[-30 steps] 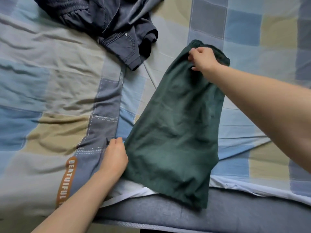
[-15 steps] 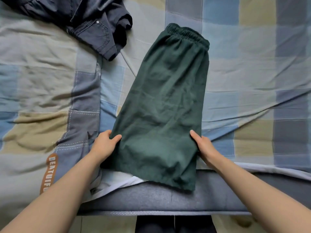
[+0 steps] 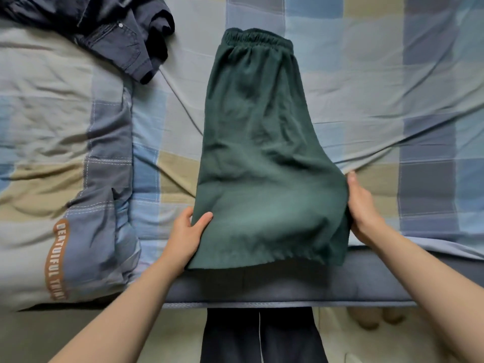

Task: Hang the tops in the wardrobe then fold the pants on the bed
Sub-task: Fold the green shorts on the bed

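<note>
Your green shorts lie on the bed, folded in half lengthwise w/ the elastic waistband at the far end and the hem nearest you, hanging a bit past the mattress edge. Your left hand is at the near left corner of the shorts: thumb on top of the fabric, fingers tucked under the edge, so it's pinching that corner. Your right hand is on the right side of the shorts near the hem, palm turned in against the fabric edge, fingers straight and together, fingertips pointing away from you; looks like the fingers are slipped under the cloth, but you can't tell for sure from this angle whether it's gripping or just pressing on the side. Both forearms come in from the bottom corners, bare. The checked sheet under the shorts is blue, grey and tan w/ creases running out from near your right hand. Left of the shorts is a bunched quilt in the same checks w/ an orange label. Far left corner: a dark navy garment in a crumpled heap, w/ a button visible, well apart from the shorts. Below the mattress edge you see your own legs in dark trousers
</note>
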